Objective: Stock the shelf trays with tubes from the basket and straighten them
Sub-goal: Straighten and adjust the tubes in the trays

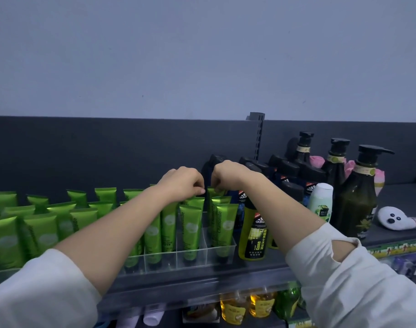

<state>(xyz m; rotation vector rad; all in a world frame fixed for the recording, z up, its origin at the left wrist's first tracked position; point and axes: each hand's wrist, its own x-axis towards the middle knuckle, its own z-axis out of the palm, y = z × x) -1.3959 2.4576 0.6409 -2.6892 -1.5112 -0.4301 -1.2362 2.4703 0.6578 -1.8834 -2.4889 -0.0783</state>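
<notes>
Chamomile tubes, green, two of them taken by their flat crimped tops at the far end of the rightmost rows. Pinched there between the curled fingertips of the left hand, and just to the right by the curled fingers of the right hand, knuckles up, hands close together; pad contact itself hidden behind the knuckles. Stood cap-down with the rest, row on row, in the clear divided tray on the upper shelf.

Judged to be straightening, not stocking: no basket in view, tray nearly full. Best done by holding the crimp only, turning each tube label-forward, seating the cap squarely inside its own compartment, then letting go without dragging the neighbours over. Called for care on the right, with an adidas bottle just beside the tray wall and dark pump bottles farther right.
</notes>
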